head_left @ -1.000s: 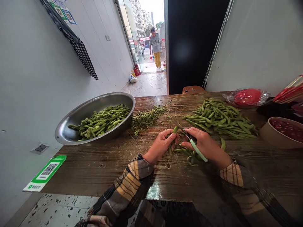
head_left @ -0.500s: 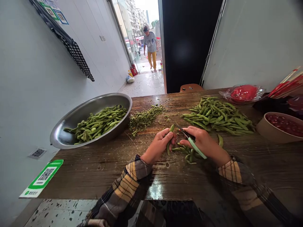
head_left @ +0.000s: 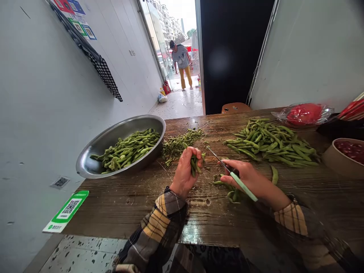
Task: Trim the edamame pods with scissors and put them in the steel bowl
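- Clearly, the pods in the left hand are a small bunch, held above the bench; the fingers are curled round them, with green ends poking out past the grip.
- Each should weigh next to nothing, so a light hold ought to do — a hard squeeze could bruise or split the skin.
- They look firm over the beans and softer toward the ends; the plump middle seems the best place to take hold, leaving the narrow tips clear.
- Being smooth, they may slide over one another in a bunch (a single pod would probably sit more surely between thumb and finger).
- The right hand is closed round the cutter, its pale green handle slanting back under the palm and its dark blade pointing toward the left hand, apart from it. The cutter (probably scissors, though the fingers hide part of it) looks stiff and is best held by that handle — well back from the blade.
- A few loose pods lie on the bench beside the right hand; a larger heap lies beyond it.
- More pods fill part of the steel bowl at left, next to dry-looking scraps that should scatter easily.
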`<state>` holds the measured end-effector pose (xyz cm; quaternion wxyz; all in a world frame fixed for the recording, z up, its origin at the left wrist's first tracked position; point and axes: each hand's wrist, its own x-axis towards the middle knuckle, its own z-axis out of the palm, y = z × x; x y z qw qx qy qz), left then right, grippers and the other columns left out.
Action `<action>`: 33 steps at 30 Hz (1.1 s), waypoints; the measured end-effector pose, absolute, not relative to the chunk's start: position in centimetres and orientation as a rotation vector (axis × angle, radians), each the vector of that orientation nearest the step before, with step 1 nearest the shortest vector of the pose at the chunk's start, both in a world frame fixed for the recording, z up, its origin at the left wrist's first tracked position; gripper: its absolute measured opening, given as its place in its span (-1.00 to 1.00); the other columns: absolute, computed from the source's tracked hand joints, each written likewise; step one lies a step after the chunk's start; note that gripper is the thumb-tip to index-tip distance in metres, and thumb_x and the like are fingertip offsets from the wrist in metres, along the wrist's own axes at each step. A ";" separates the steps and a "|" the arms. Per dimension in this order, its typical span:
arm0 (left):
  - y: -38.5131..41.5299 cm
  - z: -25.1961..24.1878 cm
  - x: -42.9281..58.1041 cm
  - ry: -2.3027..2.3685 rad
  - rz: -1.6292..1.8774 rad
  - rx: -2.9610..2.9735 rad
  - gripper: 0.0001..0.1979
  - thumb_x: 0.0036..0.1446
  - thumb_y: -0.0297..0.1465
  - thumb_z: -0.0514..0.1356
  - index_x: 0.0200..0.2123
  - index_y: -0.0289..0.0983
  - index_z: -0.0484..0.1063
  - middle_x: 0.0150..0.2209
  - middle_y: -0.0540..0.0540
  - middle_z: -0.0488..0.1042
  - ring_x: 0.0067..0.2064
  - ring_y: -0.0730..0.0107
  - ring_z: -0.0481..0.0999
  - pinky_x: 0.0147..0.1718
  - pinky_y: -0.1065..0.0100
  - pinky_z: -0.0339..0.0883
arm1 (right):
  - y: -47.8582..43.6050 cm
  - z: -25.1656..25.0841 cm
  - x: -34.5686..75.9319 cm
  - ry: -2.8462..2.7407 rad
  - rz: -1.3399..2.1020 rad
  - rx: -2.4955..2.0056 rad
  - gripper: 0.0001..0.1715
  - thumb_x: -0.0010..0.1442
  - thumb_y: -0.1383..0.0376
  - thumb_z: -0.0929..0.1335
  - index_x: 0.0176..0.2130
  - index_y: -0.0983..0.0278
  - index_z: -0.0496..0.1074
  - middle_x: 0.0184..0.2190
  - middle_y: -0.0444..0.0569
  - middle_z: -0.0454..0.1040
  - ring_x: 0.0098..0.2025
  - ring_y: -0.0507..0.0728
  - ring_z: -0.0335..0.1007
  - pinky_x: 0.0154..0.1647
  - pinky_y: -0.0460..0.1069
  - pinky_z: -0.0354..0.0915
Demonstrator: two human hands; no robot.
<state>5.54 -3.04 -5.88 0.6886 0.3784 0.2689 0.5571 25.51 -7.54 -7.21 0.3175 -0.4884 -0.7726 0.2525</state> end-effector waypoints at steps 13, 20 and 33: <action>-3.7 -5.7 6.1 0.670 1.305 1.193 -0.64 0.11 -0.10 0.20 -0.47 -0.27 0.25 -0.45 0.04 0.28 -0.51 0.59 0.26 -0.51 0.48 0.21 | -8.3 -5.8 24.3 -1.915 1.057 -1.179 -0.54 0.20 0.04 0.31 -0.07 0.32 0.42 -0.39 -0.07 0.43 -0.46 0.04 0.31 -0.45 -0.07 0.25; -3.9 -5.9 6.3 0.689 1.269 1.230 -0.63 0.08 -0.09 0.22 -0.49 -0.27 0.29 -0.45 0.02 0.30 -0.49 0.57 0.26 -0.46 0.47 0.21 | -8.4 -6.0 24.0 -1.890 1.078 -1.161 -0.53 0.19 0.03 0.33 -0.07 0.32 0.44 -0.44 -0.09 0.45 -0.48 0.03 0.31 -0.46 -0.08 0.23; -3.7 -6.2 6.3 0.710 1.239 1.302 -0.64 0.15 -0.11 0.17 -0.50 -0.28 0.29 -0.48 0.02 0.30 -0.51 0.57 0.23 -0.46 0.46 0.18 | -8.3 -7.0 23.5 -1.732 1.267 -1.187 -0.52 0.17 0.00 0.33 -0.11 0.31 0.45 -0.63 -0.21 0.29 -0.64 0.00 0.24 -0.67 -0.12 0.17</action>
